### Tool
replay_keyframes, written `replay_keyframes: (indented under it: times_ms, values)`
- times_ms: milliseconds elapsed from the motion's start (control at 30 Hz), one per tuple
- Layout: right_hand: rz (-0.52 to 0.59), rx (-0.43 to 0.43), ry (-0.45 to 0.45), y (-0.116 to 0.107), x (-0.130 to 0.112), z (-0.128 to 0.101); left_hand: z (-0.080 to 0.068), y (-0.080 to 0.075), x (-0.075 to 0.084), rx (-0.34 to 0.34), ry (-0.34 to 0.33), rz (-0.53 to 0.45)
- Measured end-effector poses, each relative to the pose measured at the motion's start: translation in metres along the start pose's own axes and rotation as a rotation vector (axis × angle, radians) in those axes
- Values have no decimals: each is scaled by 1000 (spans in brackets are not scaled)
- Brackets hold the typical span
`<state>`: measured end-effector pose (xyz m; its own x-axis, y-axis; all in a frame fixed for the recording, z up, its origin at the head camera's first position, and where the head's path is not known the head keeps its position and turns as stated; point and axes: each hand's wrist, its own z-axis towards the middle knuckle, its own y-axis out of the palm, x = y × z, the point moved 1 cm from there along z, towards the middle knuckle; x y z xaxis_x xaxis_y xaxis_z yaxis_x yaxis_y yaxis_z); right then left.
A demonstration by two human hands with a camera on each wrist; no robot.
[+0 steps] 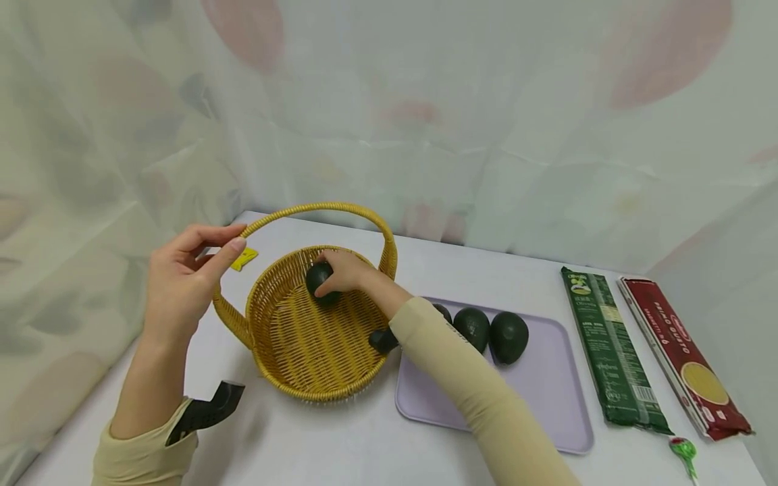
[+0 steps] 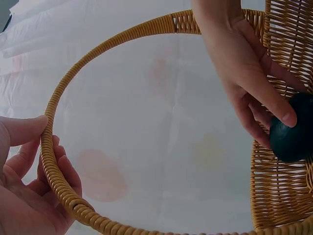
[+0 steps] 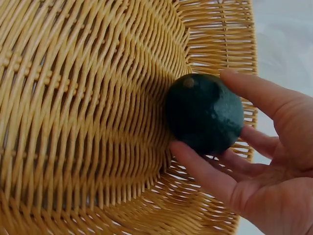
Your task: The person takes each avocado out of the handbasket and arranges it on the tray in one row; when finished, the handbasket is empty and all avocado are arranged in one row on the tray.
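Note:
A round wicker basket (image 1: 316, 344) with a tall hoop handle (image 1: 328, 206) stands on the table. My left hand (image 1: 185, 277) pinches that handle on its left side between thumb and fingers; the left wrist view shows the grip up close. Inside the basket, near its back wall, my right hand (image 1: 348, 271) holds a dark green avocado (image 3: 203, 115) with fingers and thumb around it. The avocado touches the woven wicker in the right wrist view. More avocados (image 1: 509, 336) lie on a lilac tray (image 1: 547, 405), one partly hidden by the right sleeve.
Right of the tray lie a green pasta packet (image 1: 614, 351) and a red spaghetti packet (image 1: 683, 358). A green-wrapped lollipop (image 1: 683, 449) sits at the front right. A small yellow packet (image 1: 244, 258) lies behind the basket's left side. A patterned curtain (image 1: 462, 135) hangs behind the table.

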<state>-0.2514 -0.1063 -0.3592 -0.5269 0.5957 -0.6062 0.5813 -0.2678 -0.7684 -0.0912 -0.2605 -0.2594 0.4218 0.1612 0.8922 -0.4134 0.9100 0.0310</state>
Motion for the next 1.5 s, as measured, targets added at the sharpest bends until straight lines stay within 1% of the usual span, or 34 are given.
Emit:
replay_keyframes:
  times_ms: [300, 533, 800, 867, 1033, 1233, 1333, 1500]
  values:
    - [86, -24, 10, 3, 7, 2, 0, 0, -1, -1, 1, -14]
    - [180, -59, 29, 2, 8, -1, 2, 0, 0, -13, 4, -18]
    - [266, -74, 5, -2, -2, -8, 3, -2, -1, -15, 6, -10]
    - [302, -74, 6, -3, -5, -11, 4, -3, -1, -16, 3, -3]
    - [363, -70, 1, -5, -12, -25, 4, -4, -2, -25, -3, -11]
    - [369, -78, -29, -12, -13, -48, 4, -5, -3, -31, -9, -33]
    - [353, -77, -49, -16, -11, -62, 4, -4, -3, -33, -10, -36]
    - [277, -55, -78, -21, -1, -83, 3, -5, -4, -28, -10, -51]
